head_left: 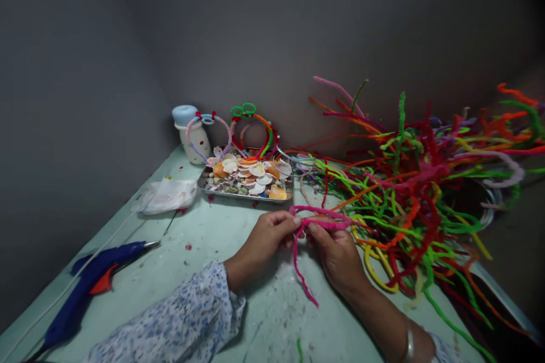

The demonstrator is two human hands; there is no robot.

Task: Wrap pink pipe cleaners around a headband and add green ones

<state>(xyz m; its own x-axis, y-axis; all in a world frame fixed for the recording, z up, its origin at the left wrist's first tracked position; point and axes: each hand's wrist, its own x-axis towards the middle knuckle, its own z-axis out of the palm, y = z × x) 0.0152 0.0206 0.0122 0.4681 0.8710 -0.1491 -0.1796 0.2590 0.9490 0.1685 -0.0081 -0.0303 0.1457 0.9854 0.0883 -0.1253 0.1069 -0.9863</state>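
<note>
In the head view, the left hand (264,238) and right hand (340,258) pinched a bright-pink, fuzzy pipe cleaner (336,226), fingers nearly closed, probably to control its bend; one end trailed towards six o'clock. A blue plastic glue gun (90,277) lay near nine o'clock. No writing was legible.

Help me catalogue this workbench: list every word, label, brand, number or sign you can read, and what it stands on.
No readable text anywhere.
White packet: faint marks, too blurred to tell whether they are print.
Bottle: small reddish spots, no legible lettering.
Blue glue gun: none legible.
</note>
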